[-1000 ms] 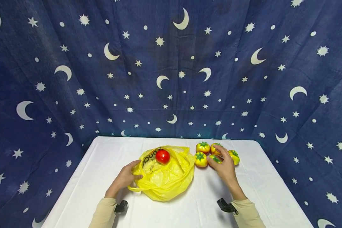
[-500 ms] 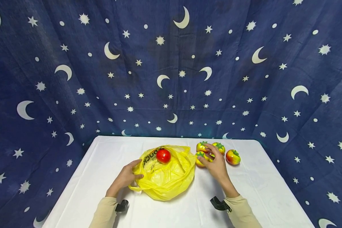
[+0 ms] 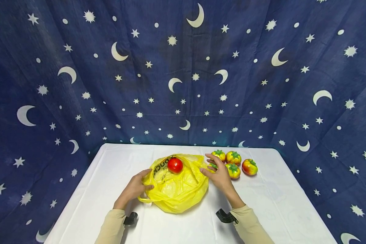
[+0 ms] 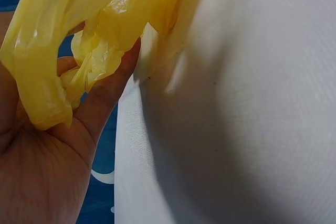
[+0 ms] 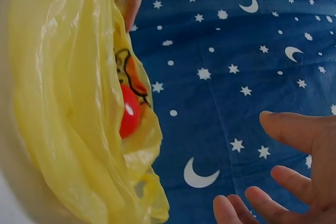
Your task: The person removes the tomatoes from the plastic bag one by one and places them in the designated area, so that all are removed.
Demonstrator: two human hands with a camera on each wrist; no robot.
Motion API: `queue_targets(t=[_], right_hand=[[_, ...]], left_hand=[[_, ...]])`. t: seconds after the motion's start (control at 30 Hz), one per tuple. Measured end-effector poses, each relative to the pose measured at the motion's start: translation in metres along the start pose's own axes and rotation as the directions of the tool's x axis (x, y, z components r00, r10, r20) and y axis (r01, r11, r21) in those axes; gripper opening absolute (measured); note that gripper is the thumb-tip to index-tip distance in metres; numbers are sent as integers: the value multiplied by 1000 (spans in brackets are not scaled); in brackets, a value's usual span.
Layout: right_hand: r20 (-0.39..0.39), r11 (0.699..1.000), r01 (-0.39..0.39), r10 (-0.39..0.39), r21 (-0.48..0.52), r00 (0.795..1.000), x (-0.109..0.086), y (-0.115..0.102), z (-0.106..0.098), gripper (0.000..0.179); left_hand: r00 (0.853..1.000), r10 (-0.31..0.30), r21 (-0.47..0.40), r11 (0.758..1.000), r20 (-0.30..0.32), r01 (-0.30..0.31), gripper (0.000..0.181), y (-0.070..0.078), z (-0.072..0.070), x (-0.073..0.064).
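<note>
A yellow plastic bag [image 3: 183, 198] lies with its mouth open near the middle of the table. Inside its far side sits a shiny red, tomato-like fruit [image 3: 175, 165], also partly visible in the right wrist view. My left hand [image 3: 134, 187] grips the bag's left edge, with thumb and fingers around the thin plastic [image 4: 44, 77]. My right hand [image 3: 221, 176] is at the bag's right side, fingers spread and loosely bent. Nothing lies between those fingers [image 5: 289, 129]. Beyond it are several yellow-red fruits [image 3: 233, 157] with green leafy tops; one is partly hidden behind the hand.
A white cloth covers the table [image 3: 280, 203]. One redder fruit [image 3: 249, 167] lies slightly apart on the right of the group. Behind the table's far edge hangs a dark blue curtain [image 3: 158, 108] printed with moons and stars.
My right hand has moved left from over the fruits to the bag's right side, carrying nothing. The left hand keeps its hold, and the red fruit stays in the bag.
</note>
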State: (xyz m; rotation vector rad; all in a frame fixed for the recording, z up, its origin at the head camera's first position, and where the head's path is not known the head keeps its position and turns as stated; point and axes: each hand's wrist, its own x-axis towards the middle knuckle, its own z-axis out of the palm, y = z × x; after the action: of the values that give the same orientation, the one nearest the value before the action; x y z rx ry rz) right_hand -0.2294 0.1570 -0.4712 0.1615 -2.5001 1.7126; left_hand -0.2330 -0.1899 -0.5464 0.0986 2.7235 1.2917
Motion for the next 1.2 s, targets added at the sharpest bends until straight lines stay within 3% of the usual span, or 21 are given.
queue_targets(t=[0.3,0.5,0.63,1.2], right_hand=[[66,999,1,-4,47,998,5,4,24,60],[106,997,-9,1,71,994,9,-11,36,57],[118,998,-12,4,62,993,18,1,48,59],[159,999,-44,42,10,986,31,4,77,59]], left_hand=[[1000,0,10,1000,-3,0,76,-1,1,-1],[1000,-2,15,1000,-2,2,76,1,2,-1],[1000,-3,8,1000,-3,3,76,3,2,-2],[1000,16,-1,1000,-7,-16,76,2,2,-1]])
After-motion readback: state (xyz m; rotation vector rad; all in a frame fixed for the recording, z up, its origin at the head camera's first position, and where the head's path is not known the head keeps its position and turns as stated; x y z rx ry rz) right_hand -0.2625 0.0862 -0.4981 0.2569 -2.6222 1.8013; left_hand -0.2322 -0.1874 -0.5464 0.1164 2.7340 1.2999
